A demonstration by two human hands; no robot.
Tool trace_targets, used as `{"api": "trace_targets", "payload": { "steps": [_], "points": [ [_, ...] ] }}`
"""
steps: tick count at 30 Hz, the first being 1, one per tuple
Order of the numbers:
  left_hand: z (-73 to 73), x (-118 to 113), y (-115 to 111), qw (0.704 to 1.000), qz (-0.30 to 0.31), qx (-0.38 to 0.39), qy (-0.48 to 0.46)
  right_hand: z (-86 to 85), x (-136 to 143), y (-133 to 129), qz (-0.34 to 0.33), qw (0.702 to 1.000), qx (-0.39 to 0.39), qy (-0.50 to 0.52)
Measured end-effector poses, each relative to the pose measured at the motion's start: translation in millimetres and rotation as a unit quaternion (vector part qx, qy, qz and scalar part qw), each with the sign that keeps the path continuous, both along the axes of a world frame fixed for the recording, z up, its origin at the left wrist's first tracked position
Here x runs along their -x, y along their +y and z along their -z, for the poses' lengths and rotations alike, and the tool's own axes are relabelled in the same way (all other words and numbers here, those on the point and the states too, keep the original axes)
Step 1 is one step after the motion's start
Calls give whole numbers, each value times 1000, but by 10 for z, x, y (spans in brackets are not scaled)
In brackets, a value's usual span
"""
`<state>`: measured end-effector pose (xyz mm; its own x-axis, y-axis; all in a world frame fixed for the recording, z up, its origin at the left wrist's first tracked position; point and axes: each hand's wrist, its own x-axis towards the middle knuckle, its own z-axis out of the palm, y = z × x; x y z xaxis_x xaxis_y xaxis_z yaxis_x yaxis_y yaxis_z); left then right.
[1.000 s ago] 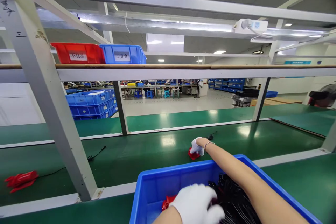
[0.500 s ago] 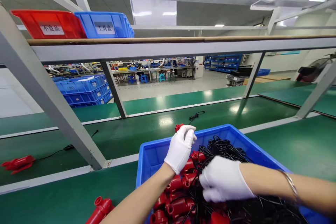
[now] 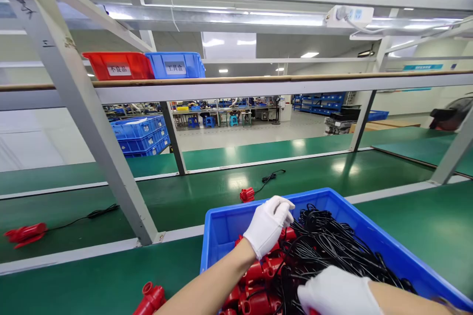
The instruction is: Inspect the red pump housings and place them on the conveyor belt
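A blue bin (image 3: 221, 219) holds several red pump-like plastic units (image 3: 258, 300) on its left and tangled black cords (image 3: 332, 236) on its right. My left hand (image 3: 269, 224), in a white glove, is over the bin's far part, its fingers curled together near the cords. Whatever they pinch is hidden. Lower in the bin, my gloved right hand (image 3: 338, 290) is closed, with a bit of red showing under its fingertips; I cannot make out what it grips. Another red unit (image 3: 151, 298) lies on the green bench, left of the bin.
Two red units with cords lie on the green conveyor beyond, one (image 3: 25, 234) at left and one (image 3: 247, 194) behind the bin. A grey post (image 3: 111, 157) rises left of the bin. Overhead, a shelf carries a red bin (image 3: 118, 66) and a small blue bin (image 3: 176, 65).
My right hand has moved down and toward me inside the bin. My left hand stays over the bin's far part. The view has tilted up and turned left.
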<state>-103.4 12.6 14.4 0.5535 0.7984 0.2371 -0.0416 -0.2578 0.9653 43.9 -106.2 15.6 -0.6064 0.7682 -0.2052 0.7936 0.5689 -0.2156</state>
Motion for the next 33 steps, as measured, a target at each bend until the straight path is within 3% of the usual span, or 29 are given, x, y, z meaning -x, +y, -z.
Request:
{"api": "trace_targets", "payload": {
  "steps": [3,5,8,11,14,18,24,29,33],
  "points": [
    [21,-6,54,998,-37,41,-43,-318,-202,164,201,960,25,194],
    [21,-23,37,993,-53,79,-72,-473,-316,298,305,909,-40,282],
    [-4,-63,-111,985,31,132,-107,-529,-389,434,383,842,-131,356],
    [-32,-84,-286,972,136,138,-135,-411,-350,433,363,842,-135,375],
    [-56,-47,-330,967,159,111,-165,-281,-296,334,313,867,-177,344],
    [-123,51,-240,966,209,58,-143,-234,-291,178,274,877,-263,293],
    [-230,92,-207,967,221,80,-100,-221,-298,76,192,869,-374,261],
    [-283,91,-234,963,230,95,-107,-134,-371,105,121,873,-394,260],
    [-264,58,-225,970,203,38,-129,-118,-492,112,101,884,-370,267]
  ]
}}
